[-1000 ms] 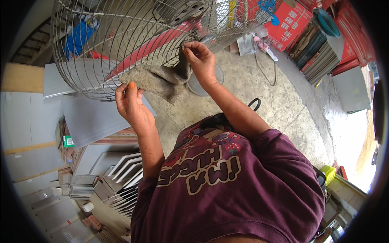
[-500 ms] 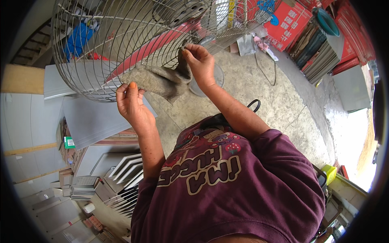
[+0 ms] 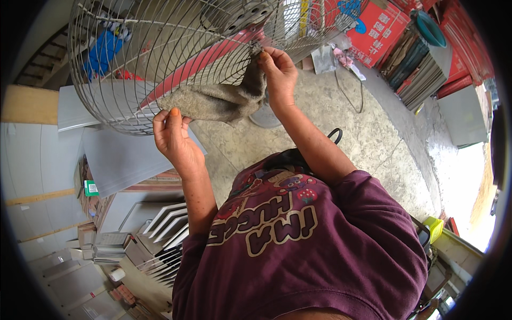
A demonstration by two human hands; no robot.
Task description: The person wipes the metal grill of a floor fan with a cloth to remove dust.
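A dirty grey-brown cloth (image 3: 208,102) hangs between my two hands, in front of a large fan's wire cage (image 3: 154,58). My left hand (image 3: 174,133) pinches one end of it near the cage's lower rim. At the other end, my right hand (image 3: 279,74) holds a bunched part of the cloth between thumb and fingers, higher up and close to the fan's middle. The cloth sags between them, with folds toward the right side. Behind the wires shows a red fan blade (image 3: 208,56).
Grey panels (image 3: 130,160) lean below the fan on the left. White slatted boards (image 3: 168,226) stand lower left. Red cartons (image 3: 378,32) and stacked flat sheets (image 3: 418,72) with a teal basin (image 3: 431,29) are at the upper right. A cord loop (image 3: 352,96) lies on the concrete floor (image 3: 368,138).
My right hand has moved a little up and to the right with its end of the cloth, which is stretched wider. My left hand has stayed in place.
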